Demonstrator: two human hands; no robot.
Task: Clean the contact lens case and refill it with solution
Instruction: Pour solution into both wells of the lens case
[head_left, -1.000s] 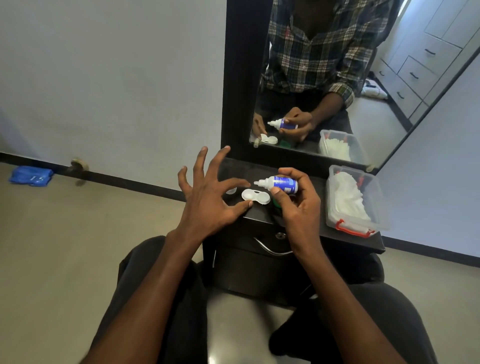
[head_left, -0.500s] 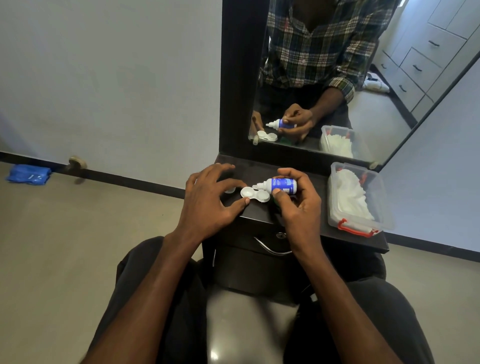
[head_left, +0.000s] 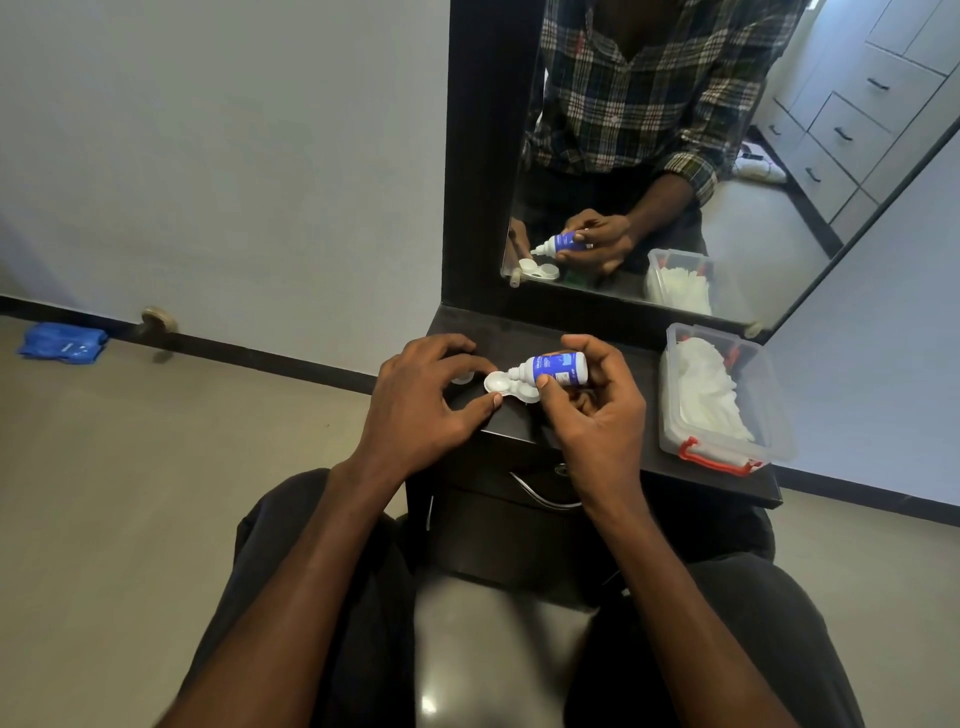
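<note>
A white contact lens case (head_left: 500, 385) with two open wells lies on the dark dresser top (head_left: 623, 447). My left hand (head_left: 421, 405) rests on the case, thumb pressed against its near left edge and fingers curled over its far side. A small loose cap (head_left: 461, 378) sits just under those fingers. My right hand (head_left: 592, 410) grips a small blue-and-white solution bottle (head_left: 558, 369), tipped sideways, its white nozzle pointing left over the case's right well. No liquid is visible.
A clear plastic box (head_left: 724, 395) with red latches holds white tissues at the dresser's right end. A mirror (head_left: 675, 156) stands behind. A drawer handle (head_left: 540, 496) is below the top. A blue cloth (head_left: 62, 342) lies on the floor far left.
My left hand, first raised with fingers spread, has come down and closed onto the case. The bottle's nozzle has dipped closer to the case's right well.
</note>
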